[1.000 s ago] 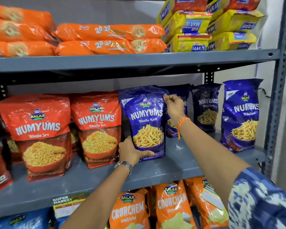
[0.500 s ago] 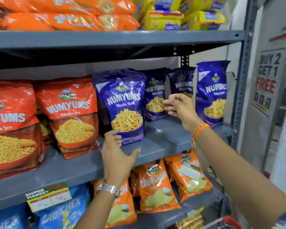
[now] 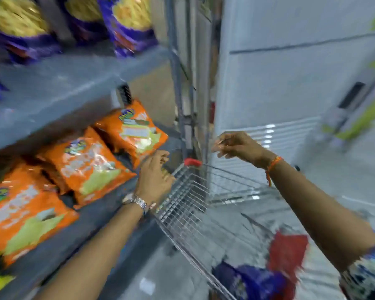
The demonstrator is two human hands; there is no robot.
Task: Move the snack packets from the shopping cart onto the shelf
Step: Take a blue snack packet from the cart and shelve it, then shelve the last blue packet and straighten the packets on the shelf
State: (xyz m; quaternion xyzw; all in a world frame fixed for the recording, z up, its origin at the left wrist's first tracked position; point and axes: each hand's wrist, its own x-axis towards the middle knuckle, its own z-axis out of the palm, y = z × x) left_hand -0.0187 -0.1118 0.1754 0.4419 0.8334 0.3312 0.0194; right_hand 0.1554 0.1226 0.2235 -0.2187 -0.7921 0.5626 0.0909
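The view is blurred by motion. A wire shopping cart (image 3: 188, 191) with a red corner stands at lower right, beside the grey shelf (image 3: 59, 89). Inside it lie a blue snack packet (image 3: 253, 282) and a red packet (image 3: 288, 250). My left hand (image 3: 155, 176), a watch on its wrist, hovers at the cart's left rim, holding nothing, fingers loosely curled. Above the cart's far side, my right hand (image 3: 236, 146) is also empty with fingers apart. Blue packets (image 3: 128, 24) stand on the shelf at top left.
Orange packets (image 3: 89, 163) lie on the lower shelf level to the left. A grey upright post (image 3: 178, 83) of the shelf rises behind the cart. A white cabinet or wall panel (image 3: 290, 72) fills the right side.
Both hands have let go of the blue packet, left standing on the shelf, and dropped down to the cart. The view has swung down and right.
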